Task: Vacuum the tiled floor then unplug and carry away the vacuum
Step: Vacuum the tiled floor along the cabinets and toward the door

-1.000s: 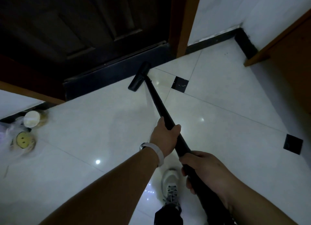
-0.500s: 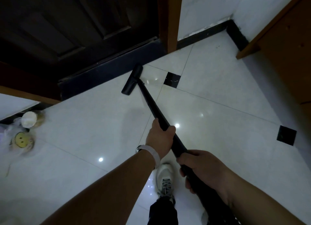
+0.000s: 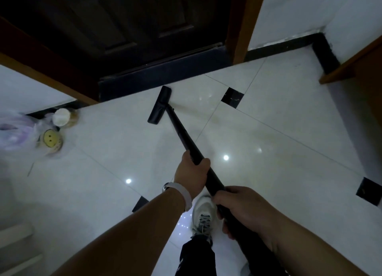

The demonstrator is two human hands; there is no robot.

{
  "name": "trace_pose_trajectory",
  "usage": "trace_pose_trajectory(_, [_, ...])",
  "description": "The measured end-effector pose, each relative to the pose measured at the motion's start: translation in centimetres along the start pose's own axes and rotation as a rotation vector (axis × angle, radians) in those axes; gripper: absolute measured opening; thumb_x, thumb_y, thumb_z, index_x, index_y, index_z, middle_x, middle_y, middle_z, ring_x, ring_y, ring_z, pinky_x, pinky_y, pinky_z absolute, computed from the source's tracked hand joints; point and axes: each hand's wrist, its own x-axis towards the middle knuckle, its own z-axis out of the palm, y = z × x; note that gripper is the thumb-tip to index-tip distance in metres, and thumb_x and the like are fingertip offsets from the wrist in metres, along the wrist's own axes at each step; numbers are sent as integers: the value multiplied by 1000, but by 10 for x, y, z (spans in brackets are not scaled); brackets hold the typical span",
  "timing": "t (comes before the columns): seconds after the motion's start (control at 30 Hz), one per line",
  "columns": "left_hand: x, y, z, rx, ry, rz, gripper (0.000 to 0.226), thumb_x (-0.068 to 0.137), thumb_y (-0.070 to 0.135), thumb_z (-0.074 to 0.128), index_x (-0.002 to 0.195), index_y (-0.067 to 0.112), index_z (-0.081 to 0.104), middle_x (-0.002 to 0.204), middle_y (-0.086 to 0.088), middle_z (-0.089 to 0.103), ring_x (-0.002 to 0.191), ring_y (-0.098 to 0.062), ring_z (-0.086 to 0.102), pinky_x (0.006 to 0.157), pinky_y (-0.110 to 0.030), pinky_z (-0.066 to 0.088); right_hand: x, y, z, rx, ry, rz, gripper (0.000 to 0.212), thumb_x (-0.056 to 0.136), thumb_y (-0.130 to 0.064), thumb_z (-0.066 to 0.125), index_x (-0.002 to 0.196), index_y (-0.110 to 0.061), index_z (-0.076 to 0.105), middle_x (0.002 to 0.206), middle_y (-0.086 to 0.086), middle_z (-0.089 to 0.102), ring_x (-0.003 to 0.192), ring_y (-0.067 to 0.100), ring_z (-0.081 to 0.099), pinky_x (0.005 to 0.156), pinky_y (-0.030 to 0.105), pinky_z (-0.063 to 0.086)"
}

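A black vacuum wand (image 3: 182,135) runs from my hands down to a flat black floor nozzle (image 3: 159,105), which rests on the glossy white tiled floor (image 3: 268,147) just in front of a dark door threshold (image 3: 165,77). My left hand (image 3: 191,173) grips the wand about halfway up, a white band on its wrist. Lower on the wand, my right hand (image 3: 246,209) grips it closer to my body. The vacuum's body and its cord are out of view.
A dark wooden door (image 3: 124,23) with an orange-brown frame (image 3: 239,28) stands ahead. At the left wall lie a plastic bag (image 3: 14,131), a white-lidded jar (image 3: 61,117) and a smiley-face lid (image 3: 50,138). A wooden cabinet (image 3: 355,65) is at the right. My white shoe (image 3: 203,213) is below the wand.
The nozzle has been drawn back from the threshold and shifted left across the tile. Both hands keep the same grip on the wand.
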Motion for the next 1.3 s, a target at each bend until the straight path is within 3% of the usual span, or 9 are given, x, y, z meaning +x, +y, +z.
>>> trace_pose_trajectory(0.23, [-16,-10,12,-40,25,-10,39,91,26,59,126,16,46,86,4,59,76,-10,59,64,-26,50,-10,13,-10,-112,-11,-11,13,85,-14,60,76,-5,62,64,16,59,51,26,56,45,26,45])
trace_pose_trajectory(0.53, [-59,-12,69,-51,-28,-15,43,91,31,57,130,18,42,92,1,61,86,-20,64,77,-38,57,-42,46,-57,-145,67,43,13,87,-8,60,77,-2,61,60,13,59,35,24,52,38,22,40])
trace_pose_trajectory(0.77, [-86,-8,101,2,-53,-20,50,88,37,57,131,17,42,101,-4,64,90,-24,64,82,-43,56,-64,67,-86,-182,107,37,15,86,-8,63,73,-2,63,59,13,61,38,25,55,42,26,40])
trace_pose_trajectory(1.0, [-95,-16,108,-17,-67,-15,44,89,33,55,128,17,40,95,-2,62,84,-21,63,75,-38,57,-73,76,-89,-230,109,39,16,85,-8,63,76,5,65,58,13,62,40,25,55,43,27,42])
trace_pose_trajectory(1.13, [-91,-23,101,-21,-53,-11,28,91,31,56,110,27,36,90,-1,62,79,-19,63,68,-33,55,-68,76,-81,-222,97,35,12,84,-8,62,78,3,65,58,13,61,40,26,55,42,27,41])
trace_pose_trajectory(1.3, [-81,-26,86,-31,-61,-9,38,91,29,56,125,20,41,87,2,61,75,-13,60,60,-25,49,-62,71,-66,-216,87,32,15,85,-9,61,73,-1,62,57,11,60,36,24,56,41,22,41])
